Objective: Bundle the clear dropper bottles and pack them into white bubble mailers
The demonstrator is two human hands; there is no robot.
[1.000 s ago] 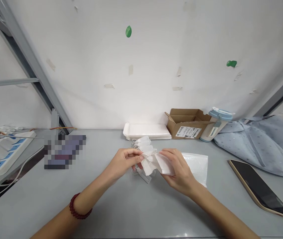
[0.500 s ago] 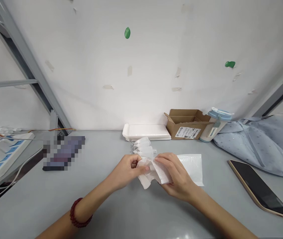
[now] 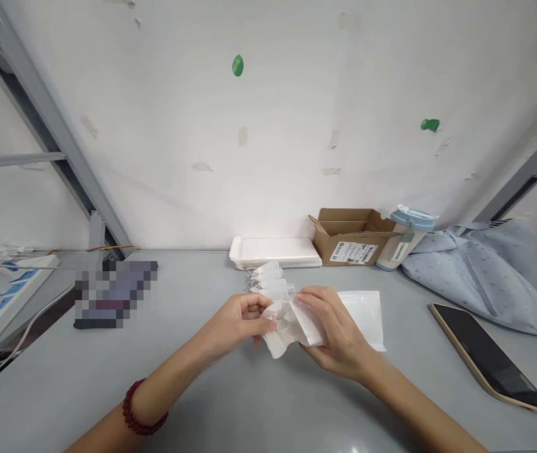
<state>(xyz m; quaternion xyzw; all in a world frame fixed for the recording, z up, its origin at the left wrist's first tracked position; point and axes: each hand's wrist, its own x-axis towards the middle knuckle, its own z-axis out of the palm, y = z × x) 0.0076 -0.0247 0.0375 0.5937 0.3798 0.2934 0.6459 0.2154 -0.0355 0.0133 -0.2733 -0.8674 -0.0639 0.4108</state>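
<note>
A white padded envelope is between my two hands above the grey table, its crumpled open end facing left. My right hand wraps around its middle, fingers over the top and thumb beneath. At the crumpled end my left hand is closed, thumb and curled fingers at the edge. A flat white section shows to the right, behind my right hand; I cannot tell if it is the same envelope. Several small white items with thin cords or wires lie just beyond my hands, partly hidden by them.
A stack of white padded envelopes lies against the wall, beside an open cardboard box and a blue-lidded cup. At right are blue cloth and a phone. A power strip and a pixelated object are at left.
My left thumb has drawn back slightly to the left from the envelope's crumpled end. My right hand keeps its hold. The whole view has shifted a little.
</note>
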